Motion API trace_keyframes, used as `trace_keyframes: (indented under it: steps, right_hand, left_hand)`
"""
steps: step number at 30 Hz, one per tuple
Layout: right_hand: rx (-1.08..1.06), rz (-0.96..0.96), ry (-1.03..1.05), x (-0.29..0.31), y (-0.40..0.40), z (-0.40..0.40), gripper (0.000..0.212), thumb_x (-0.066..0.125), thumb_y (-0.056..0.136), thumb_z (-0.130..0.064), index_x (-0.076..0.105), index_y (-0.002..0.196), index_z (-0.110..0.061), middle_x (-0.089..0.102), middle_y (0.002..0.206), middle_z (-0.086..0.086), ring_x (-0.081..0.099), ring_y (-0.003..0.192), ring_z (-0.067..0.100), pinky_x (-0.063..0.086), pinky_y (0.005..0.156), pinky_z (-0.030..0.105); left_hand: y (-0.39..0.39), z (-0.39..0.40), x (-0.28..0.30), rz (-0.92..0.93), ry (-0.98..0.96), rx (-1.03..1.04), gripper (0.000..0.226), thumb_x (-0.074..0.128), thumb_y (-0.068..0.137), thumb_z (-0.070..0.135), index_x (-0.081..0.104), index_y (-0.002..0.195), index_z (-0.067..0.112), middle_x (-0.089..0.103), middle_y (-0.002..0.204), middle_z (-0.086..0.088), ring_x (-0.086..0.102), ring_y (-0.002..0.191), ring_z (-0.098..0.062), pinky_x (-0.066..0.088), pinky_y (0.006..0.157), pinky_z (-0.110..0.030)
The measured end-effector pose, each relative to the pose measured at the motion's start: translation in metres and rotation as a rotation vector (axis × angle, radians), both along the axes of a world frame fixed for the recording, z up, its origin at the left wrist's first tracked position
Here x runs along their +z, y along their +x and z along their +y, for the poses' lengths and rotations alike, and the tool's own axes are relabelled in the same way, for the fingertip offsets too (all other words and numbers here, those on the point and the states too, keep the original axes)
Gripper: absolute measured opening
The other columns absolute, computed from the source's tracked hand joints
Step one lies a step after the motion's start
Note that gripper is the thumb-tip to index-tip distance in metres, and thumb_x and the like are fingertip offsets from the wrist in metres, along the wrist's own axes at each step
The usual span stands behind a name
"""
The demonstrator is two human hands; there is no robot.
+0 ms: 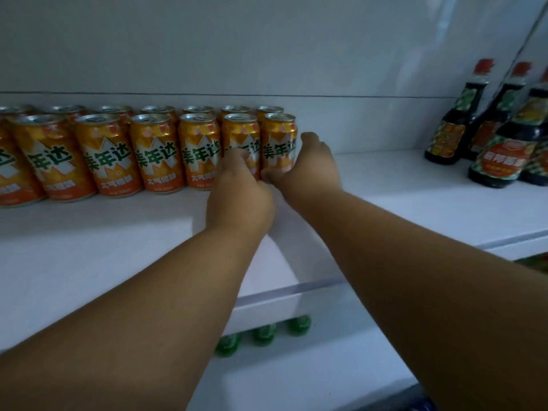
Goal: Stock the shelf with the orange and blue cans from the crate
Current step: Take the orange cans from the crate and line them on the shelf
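Two rows of orange cans stand upright on the white shelf, running from the left edge to the middle. My left hand grips the second can from the right in the front row. My right hand wraps the last front can on the right, thumb low at its base. Both cans rest on the shelf. No blue cans and no crate are in view.
Several dark sauce bottles with red caps stand at the shelf's right end. Green bottle caps show on the shelf below. The white back wall rises behind the cans.
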State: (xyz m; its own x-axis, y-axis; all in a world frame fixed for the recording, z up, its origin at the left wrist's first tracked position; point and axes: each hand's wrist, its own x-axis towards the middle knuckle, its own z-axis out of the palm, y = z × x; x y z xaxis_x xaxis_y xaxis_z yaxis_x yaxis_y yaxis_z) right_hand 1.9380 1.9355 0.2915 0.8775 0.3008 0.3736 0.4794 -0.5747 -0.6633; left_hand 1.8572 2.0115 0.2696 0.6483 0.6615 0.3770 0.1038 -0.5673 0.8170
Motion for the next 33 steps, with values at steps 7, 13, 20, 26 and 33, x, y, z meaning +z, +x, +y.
trace_keyframes:
  steps: [7, 13, 20, 26, 33]
  right_hand:
    - [0.048, -0.230, -0.026, 0.015, -0.077, -0.066, 0.061, 0.073, 0.085, -0.019, 0.046, 0.140, -0.013, 0.050, 0.133, 0.006, 0.051, 0.120, 0.024, 0.032, 0.087, 0.022]
    - [0.023, -0.453, 0.042, 0.007, -0.172, -0.145, 0.062, 0.074, 0.079, -0.002, 0.052, 0.138, 0.001, 0.056, 0.133, 0.017, 0.054, 0.122, 0.031, 0.038, 0.103, 0.030]
    - [-0.033, -0.588, 0.098, -0.035, -0.246, -0.219, 0.053, 0.073, 0.080, 0.008, 0.056, 0.130, 0.011, 0.061, 0.126, 0.025, 0.060, 0.117, 0.037, 0.049, 0.102, 0.042]
    - [-0.038, -0.395, 0.039, -0.103, -0.287, -0.267, 0.056, 0.074, 0.080, 0.006, 0.055, 0.132, 0.010, 0.060, 0.127, 0.023, 0.059, 0.118, 0.035, 0.047, 0.105, 0.041]
    - [-0.006, 0.097, -0.166, -0.214, -0.299, -0.302, 0.064, 0.074, 0.083, -0.003, 0.047, 0.141, 0.006, 0.054, 0.137, 0.021, 0.052, 0.128, 0.035, 0.040, 0.110, 0.038]
  left_hand:
    - [-0.051, -0.036, 0.021, -0.035, 0.264, -0.279, 0.058, 0.056, 0.098, 0.010, 0.037, 0.148, 0.032, 0.045, 0.150, 0.004, 0.044, 0.135, -0.012, 0.040, 0.108, -0.033]
    - [-0.132, -0.107, 0.028, -0.088, 0.511, -0.378, 0.066, 0.057, 0.092, 0.001, 0.036, 0.150, 0.025, 0.044, 0.151, 0.005, 0.038, 0.136, -0.004, 0.023, 0.108, -0.006]
    - [-0.204, -0.185, -0.007, -0.185, 0.462, -0.503, 0.061, 0.052, 0.091, -0.007, 0.040, 0.148, 0.008, 0.047, 0.146, -0.002, 0.036, 0.135, -0.002, 0.027, 0.116, -0.017]
    - [-0.243, -0.228, -0.073, -0.006, 0.408, -0.570, 0.060, 0.052, 0.092, -0.003, 0.039, 0.149, 0.011, 0.046, 0.150, -0.007, 0.042, 0.138, -0.016, 0.032, 0.115, -0.029]
    - [-0.247, -0.258, -0.184, 0.392, 0.214, -0.689, 0.064, 0.053, 0.092, -0.003, 0.035, 0.152, 0.009, 0.043, 0.152, -0.011, 0.042, 0.138, -0.024, 0.028, 0.114, -0.026]
